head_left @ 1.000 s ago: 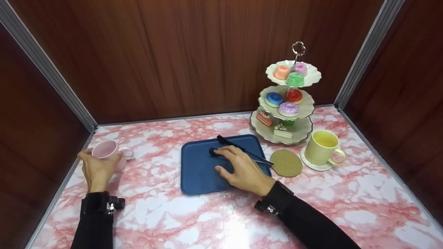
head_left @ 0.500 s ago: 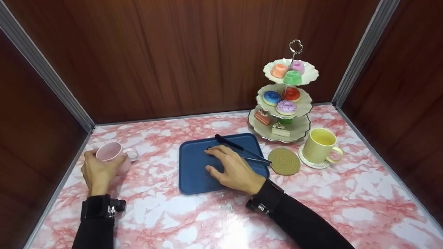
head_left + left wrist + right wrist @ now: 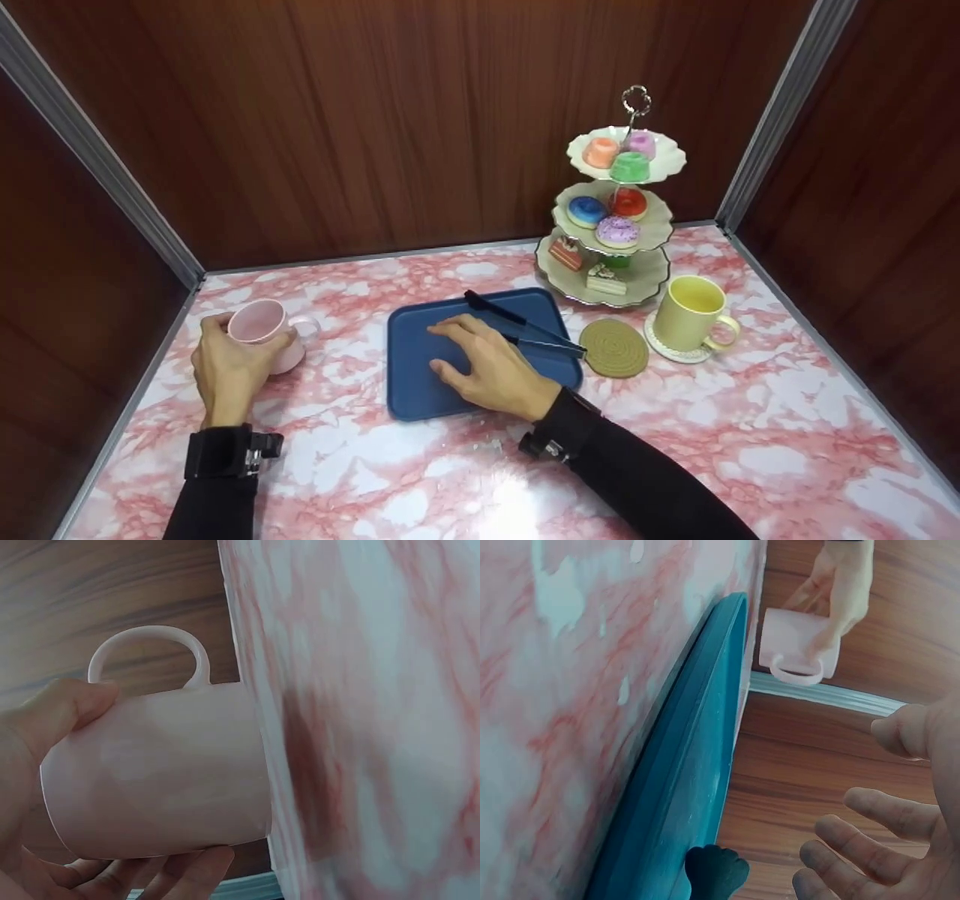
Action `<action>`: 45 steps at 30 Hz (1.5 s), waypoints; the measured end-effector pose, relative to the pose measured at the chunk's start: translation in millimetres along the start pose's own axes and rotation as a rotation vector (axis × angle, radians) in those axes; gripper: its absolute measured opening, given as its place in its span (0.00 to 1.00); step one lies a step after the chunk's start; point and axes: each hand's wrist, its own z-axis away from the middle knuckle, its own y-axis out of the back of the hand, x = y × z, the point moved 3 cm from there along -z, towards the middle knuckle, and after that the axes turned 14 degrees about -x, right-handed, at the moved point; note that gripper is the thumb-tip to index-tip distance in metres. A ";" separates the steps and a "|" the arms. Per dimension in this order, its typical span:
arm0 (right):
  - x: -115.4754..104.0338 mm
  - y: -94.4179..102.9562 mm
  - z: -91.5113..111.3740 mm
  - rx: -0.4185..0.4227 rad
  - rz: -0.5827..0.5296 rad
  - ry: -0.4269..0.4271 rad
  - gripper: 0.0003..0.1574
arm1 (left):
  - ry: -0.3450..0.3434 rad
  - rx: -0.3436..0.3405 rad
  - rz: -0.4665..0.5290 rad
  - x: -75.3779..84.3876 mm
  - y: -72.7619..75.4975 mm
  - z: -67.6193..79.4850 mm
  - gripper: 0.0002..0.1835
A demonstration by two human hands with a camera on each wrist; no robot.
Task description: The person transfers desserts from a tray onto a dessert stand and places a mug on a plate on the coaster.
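Observation:
My left hand (image 3: 234,367) grips a pink mug (image 3: 259,322) around its body, thumb on the near side close to the handle. In the left wrist view the mug (image 3: 161,772) shows its side, with the thumb by the handle and the other fingers wrapped round the opposite side. My right hand (image 3: 491,367) hovers over the blue tray (image 3: 420,386), fingers spread and holding nothing. Black-tipped tongs (image 3: 525,322) lie across the tray beneath it, partly hidden by the hand. In the right wrist view one tong tip (image 3: 714,870) shows beside the tray's rim (image 3: 731,712).
A three-tier stand (image 3: 660,262) with toy desserts stands at the back right. Beside it are a tan round coaster (image 3: 615,349) and a yellow mug (image 3: 684,319) on a white coaster (image 3: 679,352). Wood-look walls (image 3: 390,135) enclose the table.
My left hand has carried the pink mug to the right, toward the tray. The right hand has shifted left off the tongs, leaving more of them showing.

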 end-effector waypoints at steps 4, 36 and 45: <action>-4.0 -2.1 -2.9 -0.008 -0.031 0.003 0.28 | -0.052 0.013 -0.016 13.4 -3.6 8.0 0.56; -24.7 -14.7 -10.6 0.077 -0.096 0.053 0.28 | -0.424 -0.020 -0.058 101.4 -47.4 75.4 0.50; -26.3 -12.9 -10.9 0.117 -0.161 0.074 0.08 | -0.469 -0.067 -0.035 110.3 -59.2 88.5 0.46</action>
